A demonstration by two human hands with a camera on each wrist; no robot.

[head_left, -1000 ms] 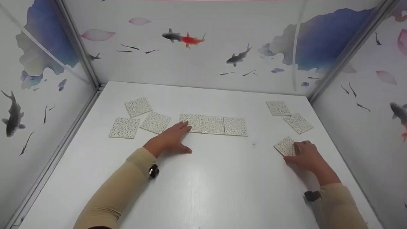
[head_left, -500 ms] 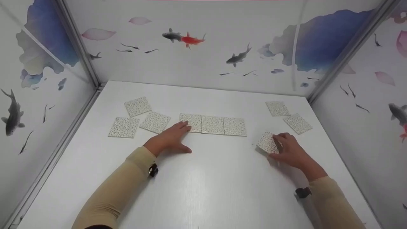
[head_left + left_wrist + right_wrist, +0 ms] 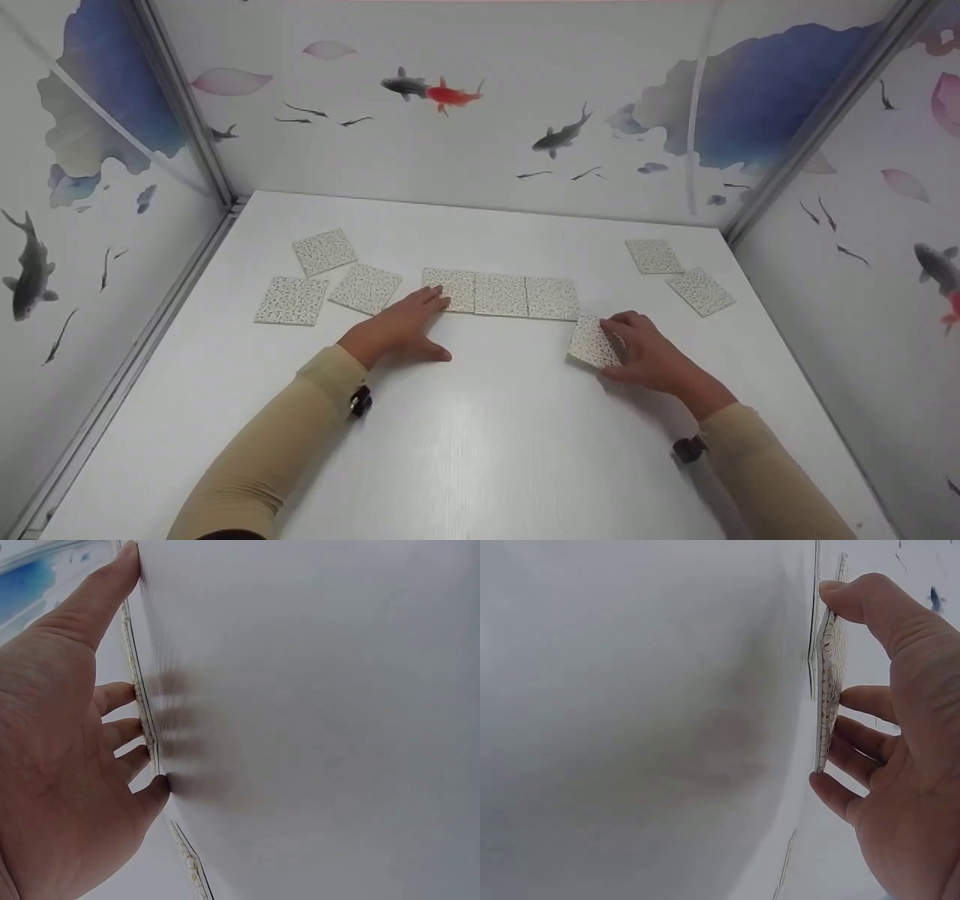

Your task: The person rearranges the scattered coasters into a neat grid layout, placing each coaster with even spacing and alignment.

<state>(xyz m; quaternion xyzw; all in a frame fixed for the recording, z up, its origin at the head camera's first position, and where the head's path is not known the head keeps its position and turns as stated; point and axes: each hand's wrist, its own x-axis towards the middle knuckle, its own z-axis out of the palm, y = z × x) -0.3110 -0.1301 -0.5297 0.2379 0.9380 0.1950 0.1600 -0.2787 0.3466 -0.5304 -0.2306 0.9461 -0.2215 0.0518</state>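
Note:
Three square speckled tiles lie edge to edge in a row mid-table: a left tile (image 3: 459, 280), a middle tile (image 3: 501, 294) and a right tile (image 3: 552, 298). My left hand (image 3: 397, 326) rests its straight fingertips on the left tile, thumb spread out on the table. Between thumb and fingers my right hand (image 3: 651, 358) pinches another speckled tile (image 3: 589, 342) by its edges. That tile is slightly tilted, close over the table at the row's front right corner. The right wrist view shows the held tile (image 3: 829, 682) edge-on, thumb at one end and fingers along it.
Several loose speckled tiles flank the row: a back tile (image 3: 324, 251), a front tile (image 3: 291, 301) and an angled tile (image 3: 360, 285) on the left, a far tile (image 3: 654, 256) and a turned tile (image 3: 700, 291) on the right. Printed walls (image 3: 465, 157) enclose the white table (image 3: 465, 450).
My right hand has lifted the tile from the right side and carried it left to the row's right end. The left hand has stayed on the left tile.

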